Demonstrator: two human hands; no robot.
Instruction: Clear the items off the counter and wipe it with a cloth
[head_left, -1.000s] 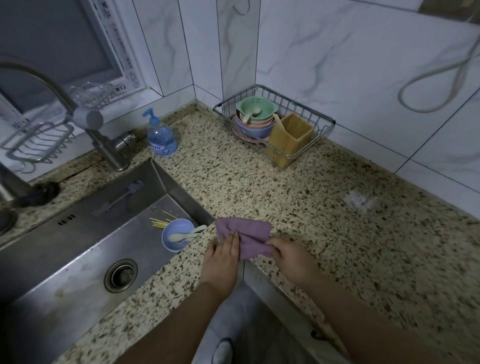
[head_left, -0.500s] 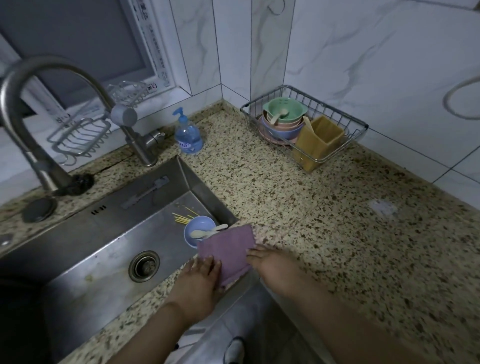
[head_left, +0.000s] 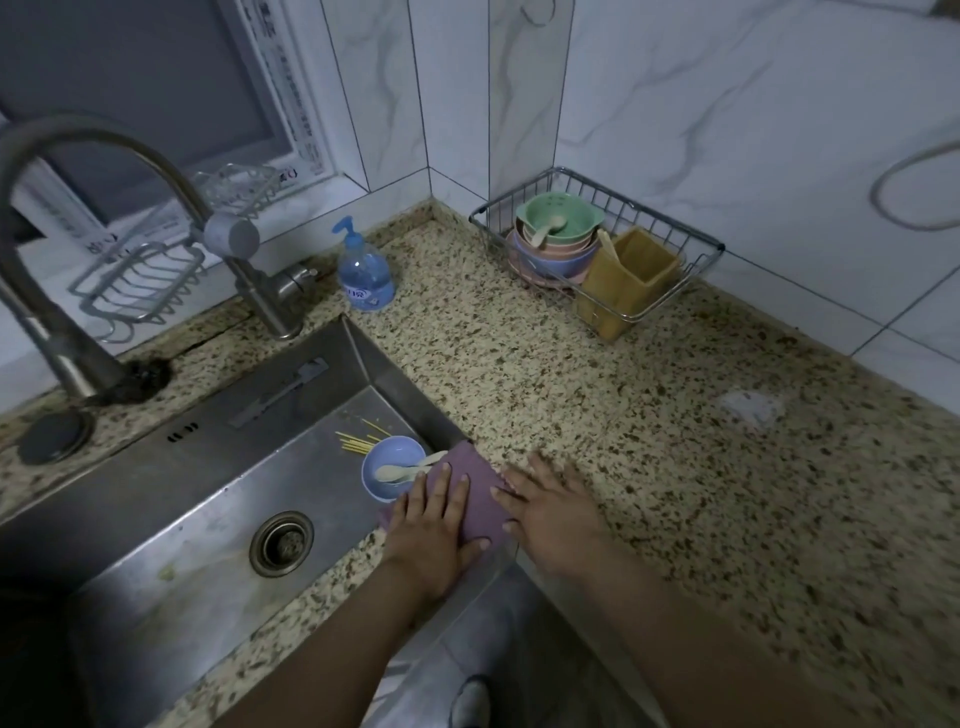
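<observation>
Purple cloth (head_left: 480, 493) lies at the counter (head_left: 597, 415) edge beside the sink (head_left: 208, 493) — soft, limp, I'd judge — my left hand (head_left: 434, 525) and right hand (head_left: 550, 506) flat, fingers spread, pressing it; I'd push through the middle.

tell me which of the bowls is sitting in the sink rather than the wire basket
The lone light blue bowl with a pale spoon in it, in the sink corner beside the purple cloth. The other bowls are stacked in the wire basket.
</observation>
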